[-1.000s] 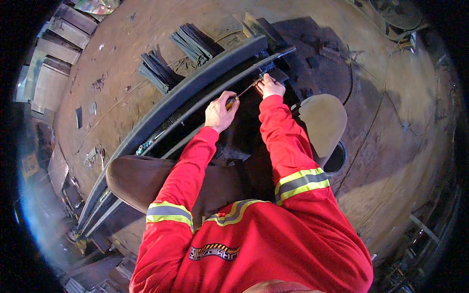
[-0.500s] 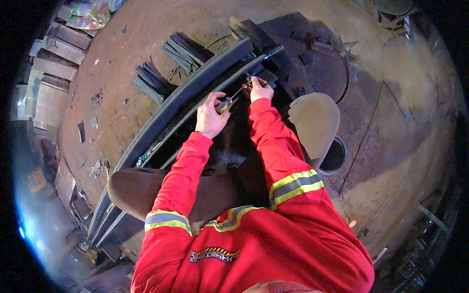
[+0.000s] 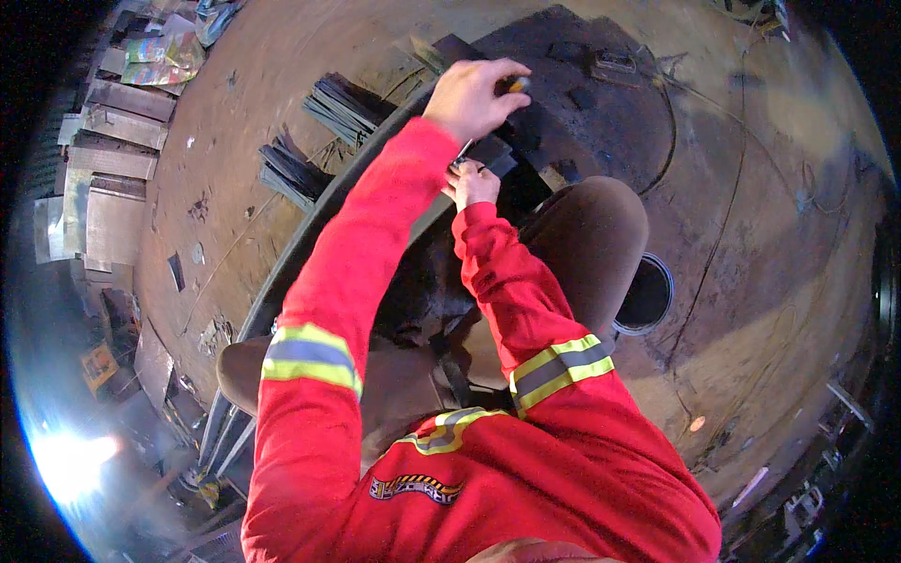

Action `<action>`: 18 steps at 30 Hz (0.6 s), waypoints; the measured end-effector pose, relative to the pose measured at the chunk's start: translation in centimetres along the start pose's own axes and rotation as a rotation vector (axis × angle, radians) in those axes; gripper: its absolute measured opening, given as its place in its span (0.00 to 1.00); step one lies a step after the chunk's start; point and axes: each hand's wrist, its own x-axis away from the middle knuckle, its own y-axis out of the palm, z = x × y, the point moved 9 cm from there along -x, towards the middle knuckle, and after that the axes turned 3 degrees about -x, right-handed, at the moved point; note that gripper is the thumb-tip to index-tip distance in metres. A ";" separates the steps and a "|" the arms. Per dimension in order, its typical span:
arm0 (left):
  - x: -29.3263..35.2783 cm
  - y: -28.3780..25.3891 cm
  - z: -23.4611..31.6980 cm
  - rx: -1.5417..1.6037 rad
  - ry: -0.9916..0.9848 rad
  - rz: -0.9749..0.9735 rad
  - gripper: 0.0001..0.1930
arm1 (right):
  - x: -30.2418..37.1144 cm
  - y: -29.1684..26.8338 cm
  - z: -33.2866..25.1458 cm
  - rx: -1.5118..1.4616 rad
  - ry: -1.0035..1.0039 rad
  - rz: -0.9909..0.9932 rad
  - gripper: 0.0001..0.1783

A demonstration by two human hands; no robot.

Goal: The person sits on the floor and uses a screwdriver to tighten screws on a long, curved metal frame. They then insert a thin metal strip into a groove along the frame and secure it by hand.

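Note:
My left hand (image 3: 474, 101) reaches forward over a long dark metal beam (image 3: 310, 225), its fingers closed around a screwdriver (image 3: 519, 84) with a yellow and dark handle. Most of the tool is hidden by the hand; a thin shaft shows near my right fingers. Just below, my right hand (image 3: 472, 182) pinches a small dark metallic piece (image 3: 458, 163) close to that shaft. What this piece is cannot be made out. A dark flat block (image 3: 495, 155) lies beside my right fingertips, at the beam's far end.
Two bundles of thin dark metal strips (image 3: 343, 108) lie beyond the beam. A round dark container (image 3: 646, 296) stands right of my knee. Flat metal plates (image 3: 120, 192) line the far left, a cable (image 3: 723, 225) runs along the floor at right, and a bright light (image 3: 75, 464) glares at lower left.
My left hand has swung forward and right with the screwdriver, from left of my right hand to beyond it. My right hand has shifted slightly nearer and left. The lower-left light has brightened.

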 end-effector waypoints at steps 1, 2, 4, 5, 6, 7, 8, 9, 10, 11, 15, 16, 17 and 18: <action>-2.5 3.0 -0.9 -0.111 -0.017 -0.104 0.21 | -1.3 -1.0 0.4 -0.129 0.081 -0.055 0.11; -3.8 5.0 -2.5 -0.298 -0.074 -0.220 0.22 | -0.6 -0.6 0.4 -0.024 -0.008 -0.020 0.07; -4.0 8.1 -5.7 -0.422 -0.177 -0.400 0.21 | 1.3 0.7 -0.3 0.222 -0.210 0.021 0.08; -3.7 9.8 -6.9 -0.475 -0.220 -0.497 0.20 | 2.0 1.5 -1.0 0.355 -0.331 0.031 0.11; -3.6 10.7 -8.1 -0.461 -0.258 -0.494 0.21 | 2.5 2.4 -1.3 0.283 -0.405 0.006 0.12; -3.3 11.4 -8.5 -0.446 -0.289 -0.496 0.21 | 0.3 1.2 -0.1 0.138 -0.325 -0.056 0.12; -4.4 12.7 -6.8 -0.421 -0.276 -0.497 0.21 | -3.7 -1.2 0.1 -0.018 -0.287 -0.110 0.11; -3.3 13.6 -7.8 -0.464 -0.278 -0.503 0.21 | -4.0 -0.9 1.4 -0.100 -0.177 -0.124 0.11; -3.2 13.9 -7.6 -0.506 -0.276 -0.488 0.21 | -4.3 -0.3 2.2 -0.184 -0.072 -0.136 0.10; -3.1 13.9 -7.6 -0.548 -0.276 -0.471 0.21 | -3.7 0.4 3.5 -0.267 0.046 -0.132 0.10; -5.3 13.4 -2.0 -0.451 -0.009 -0.339 0.22 | -8.5 -3.8 3.0 0.124 -0.240 -0.081 0.11; -6.1 12.0 -0.7 -0.443 0.071 -0.253 0.22 | -8.0 -2.6 3.3 0.047 -0.252 -0.135 0.12; -7.2 10.4 0.6 -0.437 0.153 -0.166 0.22 | -7.1 -2.2 3.4 -0.001 -0.270 -0.141 0.11; -7.5 7.1 1.1 -0.474 0.183 -0.012 0.21 | -4.4 -0.3 3.4 -0.045 -0.251 -0.160 0.11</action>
